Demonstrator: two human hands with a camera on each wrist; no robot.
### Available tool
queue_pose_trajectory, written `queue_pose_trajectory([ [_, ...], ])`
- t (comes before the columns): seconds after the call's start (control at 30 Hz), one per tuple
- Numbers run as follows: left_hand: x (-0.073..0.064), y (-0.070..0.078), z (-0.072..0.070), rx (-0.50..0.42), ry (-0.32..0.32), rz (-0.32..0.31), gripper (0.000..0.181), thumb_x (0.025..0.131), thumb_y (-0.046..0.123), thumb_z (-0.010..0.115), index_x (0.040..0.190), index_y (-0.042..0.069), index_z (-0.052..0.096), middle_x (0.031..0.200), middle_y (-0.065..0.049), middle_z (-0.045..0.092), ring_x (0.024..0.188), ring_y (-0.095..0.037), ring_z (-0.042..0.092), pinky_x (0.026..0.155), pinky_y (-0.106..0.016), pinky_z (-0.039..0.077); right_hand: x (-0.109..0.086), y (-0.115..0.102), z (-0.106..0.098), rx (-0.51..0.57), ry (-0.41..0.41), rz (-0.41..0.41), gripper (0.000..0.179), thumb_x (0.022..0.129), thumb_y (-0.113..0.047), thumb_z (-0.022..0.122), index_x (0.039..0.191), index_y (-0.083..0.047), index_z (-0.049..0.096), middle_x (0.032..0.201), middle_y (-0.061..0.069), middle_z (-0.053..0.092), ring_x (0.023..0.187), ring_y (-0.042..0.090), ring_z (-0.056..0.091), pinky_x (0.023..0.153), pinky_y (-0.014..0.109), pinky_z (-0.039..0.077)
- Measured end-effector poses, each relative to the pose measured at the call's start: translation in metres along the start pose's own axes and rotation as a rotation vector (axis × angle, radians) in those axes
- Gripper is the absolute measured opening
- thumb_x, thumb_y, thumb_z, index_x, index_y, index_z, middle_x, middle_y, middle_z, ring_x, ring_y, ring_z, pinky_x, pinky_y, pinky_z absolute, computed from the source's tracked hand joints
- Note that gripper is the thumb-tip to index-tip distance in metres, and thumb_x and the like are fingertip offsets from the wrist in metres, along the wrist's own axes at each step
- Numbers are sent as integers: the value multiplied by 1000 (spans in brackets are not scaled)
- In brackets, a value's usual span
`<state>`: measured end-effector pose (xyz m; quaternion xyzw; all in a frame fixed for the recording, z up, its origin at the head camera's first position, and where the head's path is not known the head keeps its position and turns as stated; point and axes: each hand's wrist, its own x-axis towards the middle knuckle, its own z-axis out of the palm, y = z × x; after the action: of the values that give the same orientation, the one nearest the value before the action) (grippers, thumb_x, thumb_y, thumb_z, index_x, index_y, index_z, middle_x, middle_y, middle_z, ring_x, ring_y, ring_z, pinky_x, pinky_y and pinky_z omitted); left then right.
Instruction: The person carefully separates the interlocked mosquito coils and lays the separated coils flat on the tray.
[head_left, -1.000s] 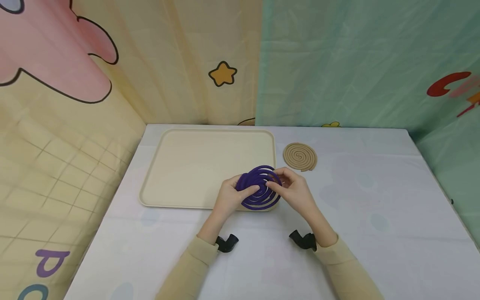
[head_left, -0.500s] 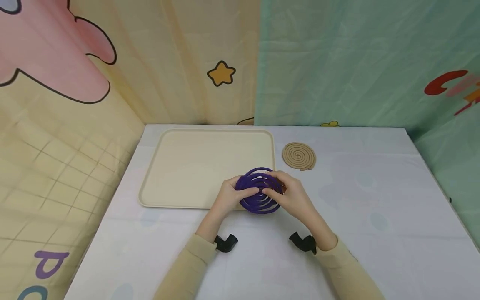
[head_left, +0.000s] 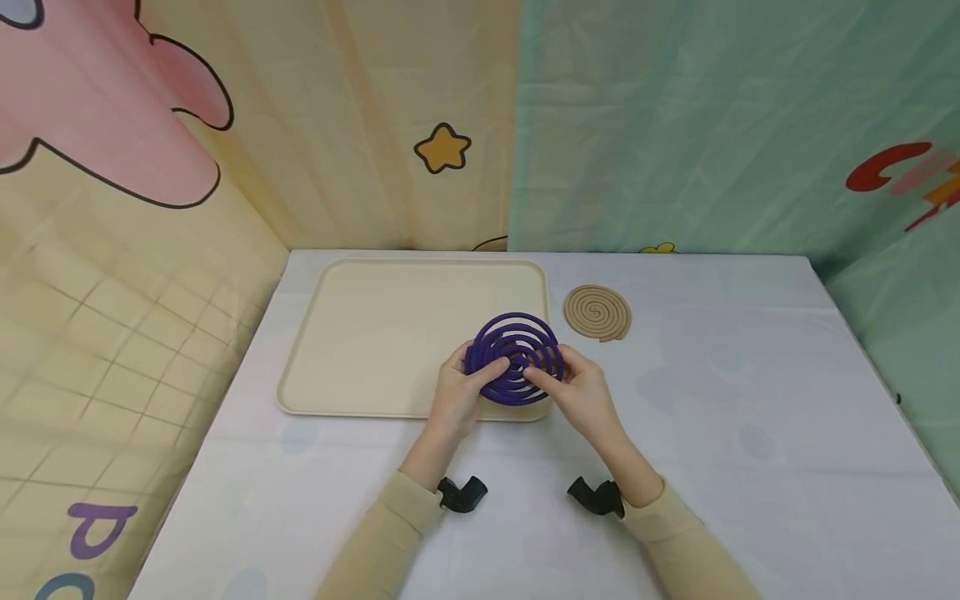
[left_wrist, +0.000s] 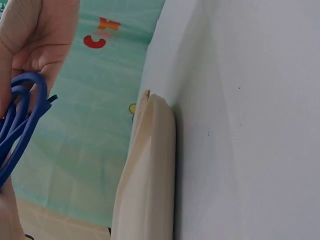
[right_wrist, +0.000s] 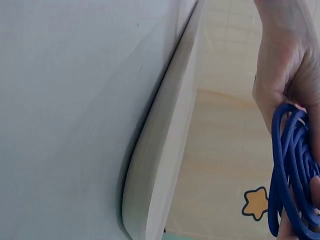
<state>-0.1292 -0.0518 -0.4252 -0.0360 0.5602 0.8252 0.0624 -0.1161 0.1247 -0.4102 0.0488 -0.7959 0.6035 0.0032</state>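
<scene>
A purple mosquito coil is held over the tray's near right corner, its rings spread apart in layers. My left hand grips its left side, thumb across the front near the centre. From the right, my right hand pinches the coil with its thumb close to the middle. Most fingers of both hands are hidden behind the rings. Under the left wrist view's light the coil looks blue, with a loose end sticking out. Separate strands of the coil also show in the right wrist view.
A cream tray lies on the white-covered table, behind and left of the hands. A tan mosquito coil lies flat to the tray's right. Printed curtains stand behind the table.
Both hands have shifted the purple coil slightly up in the head view, and its rings now look more spread. The right thumb has moved in toward the centre. Tray and tan coil stay put.
</scene>
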Motion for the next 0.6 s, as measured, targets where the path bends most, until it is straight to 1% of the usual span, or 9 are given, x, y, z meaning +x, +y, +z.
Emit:
queue_pose_trajectory([
  [0.07,0,4,-3,24,-59,-30,36,88,1,64,123,-4,57,113,-2,68,104,-12,67,94,-26,55,0,-1,-4,-42,-23,-20,24,86,-12,76,104,2,68,98,18,72,78,4,60,68,16,52],
  [0.13,0,8,-8,66,-129,-62,33,94,6,58,125,-4,54,112,0,66,102,-10,65,92,-25,55,0,-1,-7,-86,-58,-46,24,86,-11,76,105,1,69,99,18,72,77,5,61,67,16,52],
  [0.2,-1,12,-13,113,-202,-87,36,100,14,50,130,-5,50,118,-5,63,106,-12,63,95,-25,53,0,-1,-10,-138,-100,-81,24,85,-9,76,106,1,69,99,16,73,77,7,61,66,17,53],
  [0.23,-1,14,-15,126,-237,-99,39,102,18,46,132,-7,47,123,-9,60,110,-13,61,97,-26,51,0,-1,-12,-167,-121,-104,23,85,-9,76,104,0,69,98,15,73,76,8,60,65,18,53],
  [0.3,-2,17,-17,152,-286,-136,48,105,27,39,139,-7,41,134,-18,53,118,-19,57,102,-32,49,1,-2,-14,-225,-167,-160,18,84,-9,77,100,-2,70,94,11,72,75,8,57,64,19,52],
  [0.37,-2,18,-18,169,-321,-175,57,106,34,35,146,-6,34,143,-25,45,126,-26,53,107,-39,46,1,-3,-16,-281,-217,-228,15,84,-8,77,96,-5,69,91,6,71,75,8,55,64,20,51],
  [0.43,-2,19,-17,187,-330,-213,60,105,36,36,149,-5,31,148,-27,41,129,-30,52,108,-43,45,2,-3,-18,-312,-263,-291,13,84,-7,77,92,-8,68,89,3,69,77,9,55,66,22,52],
  [0.5,-3,18,-16,214,-323,-231,58,105,35,38,148,-3,34,146,-27,44,127,-31,54,105,-43,47,3,-3,-20,-330,-299,-338,12,84,-6,76,92,-8,67,91,2,70,81,9,59,70,24,54],
  [0.6,-4,17,-13,240,-305,-218,51,104,31,42,143,-2,44,139,-24,52,122,-26,58,103,-39,50,5,-3,-20,-332,-302,-344,15,84,-6,76,98,-7,68,96,4,72,85,12,64,75,28,57],
])
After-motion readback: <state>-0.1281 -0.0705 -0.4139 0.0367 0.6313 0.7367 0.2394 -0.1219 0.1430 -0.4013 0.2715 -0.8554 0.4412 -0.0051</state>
